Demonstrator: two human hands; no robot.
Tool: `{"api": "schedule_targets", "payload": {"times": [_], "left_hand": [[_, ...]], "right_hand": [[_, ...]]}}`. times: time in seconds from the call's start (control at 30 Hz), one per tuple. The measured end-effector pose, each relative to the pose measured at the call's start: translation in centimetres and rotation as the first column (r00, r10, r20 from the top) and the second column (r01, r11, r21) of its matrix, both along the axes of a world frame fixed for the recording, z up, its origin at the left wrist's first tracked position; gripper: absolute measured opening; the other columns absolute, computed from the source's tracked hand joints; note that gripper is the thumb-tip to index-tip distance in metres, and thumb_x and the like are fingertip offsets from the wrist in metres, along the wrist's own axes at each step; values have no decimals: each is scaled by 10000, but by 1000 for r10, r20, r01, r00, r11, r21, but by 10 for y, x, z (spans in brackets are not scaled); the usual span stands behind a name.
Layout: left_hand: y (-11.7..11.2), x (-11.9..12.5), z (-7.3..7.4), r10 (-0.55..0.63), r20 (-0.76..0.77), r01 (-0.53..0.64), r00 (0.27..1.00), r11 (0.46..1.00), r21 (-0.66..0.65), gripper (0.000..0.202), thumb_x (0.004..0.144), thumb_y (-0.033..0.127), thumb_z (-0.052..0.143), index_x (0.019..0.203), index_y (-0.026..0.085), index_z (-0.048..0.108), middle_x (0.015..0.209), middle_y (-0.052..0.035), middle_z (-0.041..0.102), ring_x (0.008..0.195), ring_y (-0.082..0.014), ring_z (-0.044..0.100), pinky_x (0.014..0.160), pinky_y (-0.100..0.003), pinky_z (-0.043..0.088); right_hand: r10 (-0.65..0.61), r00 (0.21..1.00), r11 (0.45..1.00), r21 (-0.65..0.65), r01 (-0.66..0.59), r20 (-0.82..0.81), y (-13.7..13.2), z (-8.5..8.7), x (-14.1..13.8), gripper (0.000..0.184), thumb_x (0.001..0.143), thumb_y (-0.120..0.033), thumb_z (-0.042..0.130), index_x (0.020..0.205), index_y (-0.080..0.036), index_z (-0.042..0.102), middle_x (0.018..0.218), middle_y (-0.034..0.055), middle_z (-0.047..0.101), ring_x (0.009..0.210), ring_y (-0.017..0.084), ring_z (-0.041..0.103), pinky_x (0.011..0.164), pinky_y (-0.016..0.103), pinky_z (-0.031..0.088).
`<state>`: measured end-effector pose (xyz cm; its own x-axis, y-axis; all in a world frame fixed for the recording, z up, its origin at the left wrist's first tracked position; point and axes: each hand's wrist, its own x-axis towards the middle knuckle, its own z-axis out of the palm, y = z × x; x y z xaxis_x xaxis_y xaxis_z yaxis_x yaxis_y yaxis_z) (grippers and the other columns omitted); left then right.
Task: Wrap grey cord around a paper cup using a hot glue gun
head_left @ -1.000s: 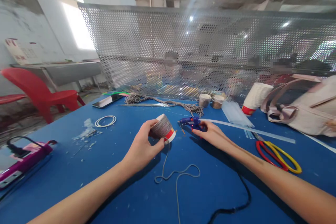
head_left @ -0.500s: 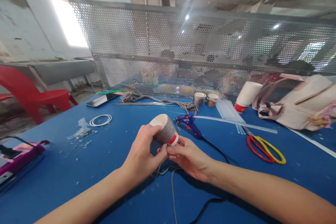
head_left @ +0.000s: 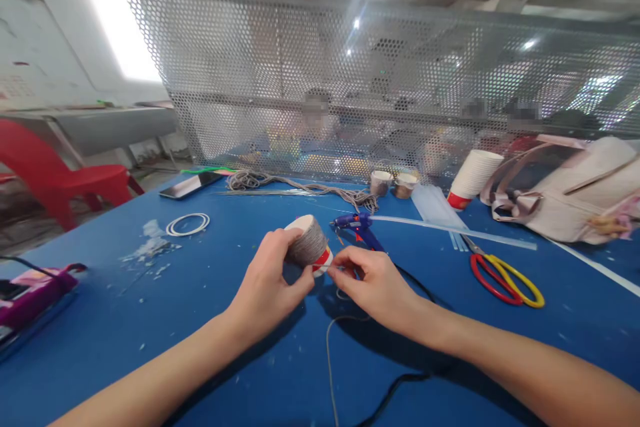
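A paper cup (head_left: 309, 243), its upper wall wound in grey cord and a red and white band bare near its base, lies tilted in my left hand (head_left: 273, 277). The thumb and fingers of that hand close around the cup's side. Beside the base, my right hand (head_left: 377, 283) pinches the grey cord (head_left: 329, 340) between thumb and fingertips. From there the cord makes a loop and trails down over the table toward me. Just behind my right hand lies a blue glue gun (head_left: 357, 223) with a long clear glue stick in its back.
Red-and-yellow scissors (head_left: 505, 280), a stack of paper cups (head_left: 475, 177) and a pale bag (head_left: 580, 193) are at right. Two wrapped cups (head_left: 381, 183) and a cord bundle (head_left: 300, 183) lie along the back. A phone (head_left: 190, 185), white ring (head_left: 187, 224) and purple power strip (head_left: 35, 297) are left.
My right hand has moved slightly right and up from under the cup, drawing the cord out from the base. The cup has tilted a little in my left hand.
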<state>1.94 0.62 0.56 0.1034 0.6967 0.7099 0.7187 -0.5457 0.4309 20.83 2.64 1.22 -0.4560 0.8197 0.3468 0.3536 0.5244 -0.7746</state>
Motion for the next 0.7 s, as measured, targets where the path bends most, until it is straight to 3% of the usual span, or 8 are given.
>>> {"api": "schedule_targets", "payload": {"times": [0.07,0.17,0.27,0.4,0.7], "left_hand": [[-1,2,1,-9,48,14,999,996,-91,311,743,222,579,1049,197,529,914,-38,626,813,-184,605,734,-331,507],[-3,5,4,-14,136,50,991,961,-272,321,735,281,611,1034,194,535,940,-45,642,817,-186,610,750,-341,507],[-4,7,7,-28,222,117,975,910,-398,326,736,315,616,1030,200,534,938,-29,648,806,-172,610,764,-327,505],[-4,8,9,-44,284,179,958,866,-467,312,735,301,604,1025,209,532,936,-8,651,815,-162,610,773,-304,501],[-5,7,10,-34,311,196,950,838,-509,309,726,274,603,1020,202,538,860,3,642,751,-158,594,707,-300,499]], "right_hand": [[13,1000,985,170,-12,-7,0,-2,1,124,866,-242,581,844,-166,675,678,1,586,603,109,491,575,236,376],[39,999,968,249,-31,-30,1,-4,1,144,882,-230,566,893,-169,696,721,18,616,613,111,516,586,234,392],[15,999,977,215,-3,-52,2,-5,0,131,865,-226,577,878,-167,693,691,3,598,577,100,484,561,228,378],[-25,997,992,120,34,-73,3,-4,-1,97,828,-234,594,827,-174,670,547,-59,439,491,82,368,499,224,309],[-69,997,997,20,70,-27,2,0,-2,82,800,-259,593,755,-195,619,534,-61,409,501,91,374,509,233,300]]}}
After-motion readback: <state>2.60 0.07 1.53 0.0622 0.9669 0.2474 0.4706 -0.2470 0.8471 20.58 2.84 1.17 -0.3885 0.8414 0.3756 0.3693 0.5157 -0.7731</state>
